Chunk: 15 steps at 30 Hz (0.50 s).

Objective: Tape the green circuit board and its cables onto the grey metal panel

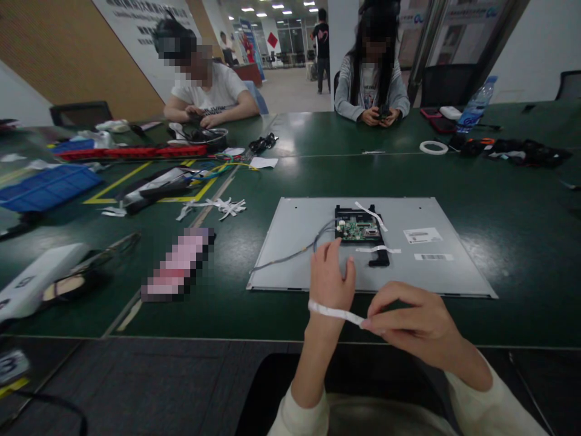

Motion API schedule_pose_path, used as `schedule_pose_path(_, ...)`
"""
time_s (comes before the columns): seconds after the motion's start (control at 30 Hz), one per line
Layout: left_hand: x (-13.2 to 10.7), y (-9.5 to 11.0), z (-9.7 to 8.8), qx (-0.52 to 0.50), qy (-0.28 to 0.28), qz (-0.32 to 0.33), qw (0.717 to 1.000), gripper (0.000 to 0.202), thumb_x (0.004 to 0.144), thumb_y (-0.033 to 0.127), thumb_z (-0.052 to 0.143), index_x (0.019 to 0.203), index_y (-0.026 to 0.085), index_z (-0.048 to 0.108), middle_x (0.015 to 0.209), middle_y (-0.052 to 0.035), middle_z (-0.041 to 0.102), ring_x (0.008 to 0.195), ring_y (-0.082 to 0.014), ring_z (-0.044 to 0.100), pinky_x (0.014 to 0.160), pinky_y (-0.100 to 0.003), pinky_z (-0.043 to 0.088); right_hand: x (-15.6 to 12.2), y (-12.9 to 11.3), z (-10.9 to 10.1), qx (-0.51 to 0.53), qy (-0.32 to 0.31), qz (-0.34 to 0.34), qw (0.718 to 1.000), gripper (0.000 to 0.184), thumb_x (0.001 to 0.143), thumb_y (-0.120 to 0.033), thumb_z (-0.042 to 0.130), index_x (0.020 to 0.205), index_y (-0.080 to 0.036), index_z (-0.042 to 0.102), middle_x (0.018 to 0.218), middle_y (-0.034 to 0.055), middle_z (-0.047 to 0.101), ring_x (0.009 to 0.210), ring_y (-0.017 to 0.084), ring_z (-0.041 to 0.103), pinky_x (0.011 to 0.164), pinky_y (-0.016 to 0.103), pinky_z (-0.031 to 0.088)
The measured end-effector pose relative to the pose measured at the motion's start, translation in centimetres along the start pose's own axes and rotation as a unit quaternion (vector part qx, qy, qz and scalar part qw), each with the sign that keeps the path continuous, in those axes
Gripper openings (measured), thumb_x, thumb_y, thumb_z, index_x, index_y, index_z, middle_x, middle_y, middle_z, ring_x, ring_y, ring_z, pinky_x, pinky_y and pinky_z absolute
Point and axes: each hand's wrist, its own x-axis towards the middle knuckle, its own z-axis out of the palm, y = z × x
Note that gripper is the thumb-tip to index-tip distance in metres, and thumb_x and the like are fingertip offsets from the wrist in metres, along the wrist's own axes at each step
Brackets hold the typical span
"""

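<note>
Item: tape strip [336, 313], white, narrow; near centre, stretched across the wrist of the left hand [331, 275]. Probably light, limp and sticky on one face, apt to curl or tear; best taken by a free end. Right hand [408, 321]: thumb and forefinger pinched on the strip's right end. Left hand: open, fingers straight, holding nothing. Beyond: grey panel [436, 275] lying flat, circuit board [358, 229] on it. Surface: smooth dark green desk [521, 206]. Room: open workshop, people seated far side

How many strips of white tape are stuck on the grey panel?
2: a slanted strip across the top right of the circuit board, a flat strip just below it. The left hand may hide more.
</note>
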Motion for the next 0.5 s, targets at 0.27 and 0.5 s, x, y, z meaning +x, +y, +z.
schedule_pose_path(0.27,1.0,-3.6,-2.7,0.176,-0.021,0.026,0.984,0.051,0.082,0.024,0.059,0.128,0.012,0.044,0.129,-0.0166,0.049,0.12,-0.0321,0.043,0.102,-0.049,0.035,4.1,1.8,-1.9,-0.178,0.135,0.036,0.974,0.019,0.087,-0.015,0.056,0.095,-0.024,0.071,0.101,0.0029,0.069,0.091,0.015,0.065,0.081,0.029,0.054)
schedule_pose_path(0.5,2.9,-6.0,-3.7,0.2,-0.063,0.012,0.978,0.043,0.083,0.017,0.056,0.125,0.013,0.049,0.122,-0.016,0.053,0.108,-0.0285,0.054,0.093,-0.044,0.045,8.9,6.7,-1.5,-0.274,0.068,-0.022,0.959,0.023,0.091,-0.018,0.05,0.104,-0.016,0.069,0.109,0.0054,0.068,0.101,0.015,0.062,0.092,0.032,0.05)
